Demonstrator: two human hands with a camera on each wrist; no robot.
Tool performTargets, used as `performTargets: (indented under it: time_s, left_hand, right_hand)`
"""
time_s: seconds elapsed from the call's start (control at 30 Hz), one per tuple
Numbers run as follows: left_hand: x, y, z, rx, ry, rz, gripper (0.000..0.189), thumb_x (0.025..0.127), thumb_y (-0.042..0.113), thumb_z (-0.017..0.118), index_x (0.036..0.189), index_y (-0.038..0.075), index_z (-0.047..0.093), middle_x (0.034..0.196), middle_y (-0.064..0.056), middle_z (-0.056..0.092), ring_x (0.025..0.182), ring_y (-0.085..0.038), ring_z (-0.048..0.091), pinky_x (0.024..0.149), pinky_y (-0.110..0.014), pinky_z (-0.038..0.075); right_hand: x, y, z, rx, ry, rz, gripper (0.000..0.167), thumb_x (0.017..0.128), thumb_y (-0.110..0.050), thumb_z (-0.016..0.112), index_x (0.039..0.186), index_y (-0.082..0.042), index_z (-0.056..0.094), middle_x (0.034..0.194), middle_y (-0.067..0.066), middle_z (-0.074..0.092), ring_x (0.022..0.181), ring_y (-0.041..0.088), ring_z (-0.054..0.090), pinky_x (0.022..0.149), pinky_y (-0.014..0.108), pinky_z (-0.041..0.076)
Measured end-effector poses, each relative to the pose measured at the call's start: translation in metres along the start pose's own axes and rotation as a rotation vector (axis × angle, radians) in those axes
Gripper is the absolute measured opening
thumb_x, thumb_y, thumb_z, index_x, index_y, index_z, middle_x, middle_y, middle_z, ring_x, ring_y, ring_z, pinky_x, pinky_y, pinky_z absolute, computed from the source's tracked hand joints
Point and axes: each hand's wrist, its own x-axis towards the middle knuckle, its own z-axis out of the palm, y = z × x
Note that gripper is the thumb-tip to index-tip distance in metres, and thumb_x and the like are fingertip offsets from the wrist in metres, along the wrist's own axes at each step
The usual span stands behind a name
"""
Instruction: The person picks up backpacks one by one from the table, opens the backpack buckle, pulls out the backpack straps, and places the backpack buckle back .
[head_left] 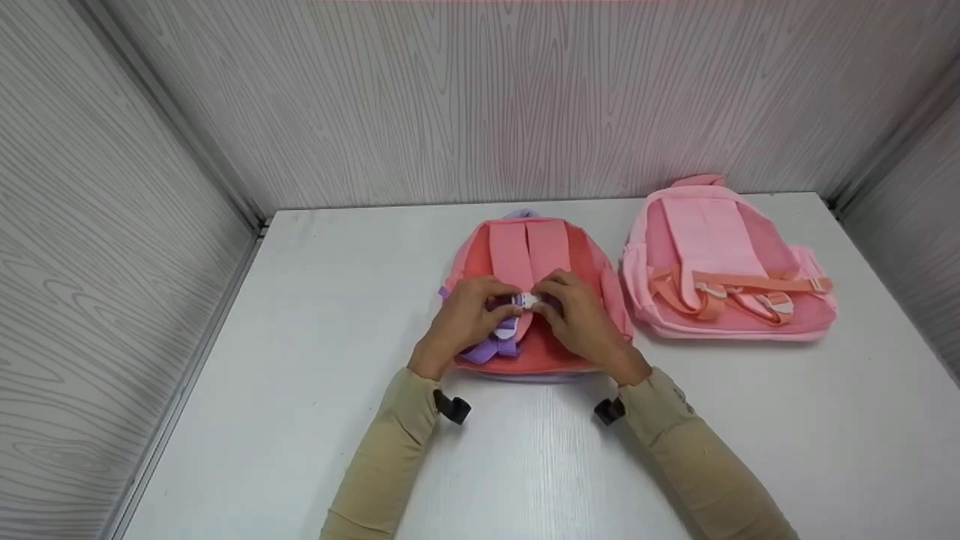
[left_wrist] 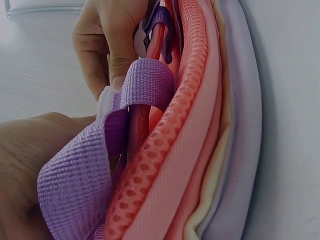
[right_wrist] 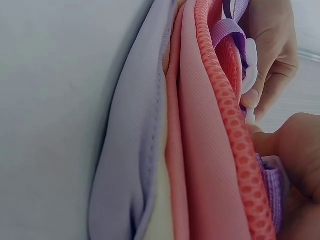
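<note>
A coral backpack (head_left: pixel 551 345) lies on the table with its mesh back and shoulder straps facing up. Above its middle, the left hand (head_left: pixel 463 311) pinches the left part of a white plastic buckle (head_left: pixel 526 300) between thumb and fingers. From the other side the right hand (head_left: pixel 581 319) pinches the buckle's right part. The two parts meet between the fingertips; whether they are locked I cannot tell. Purple webbing (left_wrist: pixel 80 170) loops beside the left hand, and a white strap adjuster (head_left: pixel 506 328) sits below it.
To the right lies a light pink backpack (head_left: pixel 712 232), also back up, with an orange strap (head_left: pixel 780 283) across its lower part. A white table (head_left: pixel 315 300) bears both bags. Grey wood-grain panels (head_left: pixel 487 97) stand behind and at the sides.
</note>
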Motion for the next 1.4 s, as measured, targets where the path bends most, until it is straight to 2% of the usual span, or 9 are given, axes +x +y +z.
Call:
performTargets:
  time_s: [0.7, 0.93, 1.1, 1.23, 1.4]
  left_hand:
    - [-0.001, -0.002, -0.005, -0.003, -0.021, -0.008, 0.028, 0.098, 0.027, 0.079, 0.124, 0.016, 0.081, 0.112, -0.001, 0.075, 0.098, -0.016, 0.064, 0.093, -0.036, 0.057]
    - [-0.001, -0.003, -0.007, -0.009, -0.040, -0.001, 0.026, 0.099, 0.025, 0.078, 0.122, 0.015, 0.081, 0.111, -0.002, 0.076, 0.100, -0.016, 0.067, 0.096, -0.038, 0.058]
    - [-0.001, -0.005, -0.009, -0.004, -0.044, -0.007, 0.024, 0.098, 0.023, 0.079, 0.120, 0.015, 0.081, 0.105, -0.001, 0.075, 0.094, -0.015, 0.065, 0.089, -0.034, 0.059]
    - [-0.001, -0.007, -0.010, -0.006, -0.047, -0.010, 0.023, 0.098, 0.023, 0.079, 0.120, 0.015, 0.081, 0.103, -0.001, 0.073, 0.091, -0.015, 0.063, 0.084, -0.032, 0.056]
    - [-0.002, -0.007, -0.012, -0.005, -0.049, -0.032, 0.025, 0.099, 0.024, 0.078, 0.122, 0.015, 0.081, 0.105, -0.001, 0.074, 0.092, -0.016, 0.063, 0.087, -0.033, 0.057]
  right_hand:
    - [0.001, 0.000, -0.005, 0.016, -0.028, 0.013, 0.015, 0.102, -0.010, 0.073, 0.115, -0.003, 0.076, 0.112, 0.012, 0.069, 0.106, 0.028, 0.065, 0.097, 0.043, 0.056]
    - [0.000, 0.001, -0.006, 0.003, -0.029, 0.010, 0.015, 0.100, -0.008, 0.075, 0.113, -0.003, 0.076, 0.109, 0.012, 0.069, 0.100, 0.027, 0.063, 0.091, 0.042, 0.055]
    - [-0.001, 0.001, -0.007, 0.011, -0.029, 0.003, 0.016, 0.099, -0.007, 0.075, 0.114, -0.001, 0.076, 0.108, 0.013, 0.069, 0.099, 0.029, 0.062, 0.090, 0.043, 0.053]
    - [-0.002, 0.002, -0.009, 0.022, -0.050, 0.039, 0.018, 0.100, -0.008, 0.074, 0.117, -0.002, 0.076, 0.110, 0.013, 0.068, 0.100, 0.028, 0.061, 0.092, 0.043, 0.054]
    - [-0.001, 0.002, -0.010, 0.012, -0.078, 0.066, 0.018, 0.101, -0.009, 0.074, 0.117, -0.003, 0.076, 0.110, 0.013, 0.067, 0.100, 0.028, 0.060, 0.091, 0.042, 0.054]
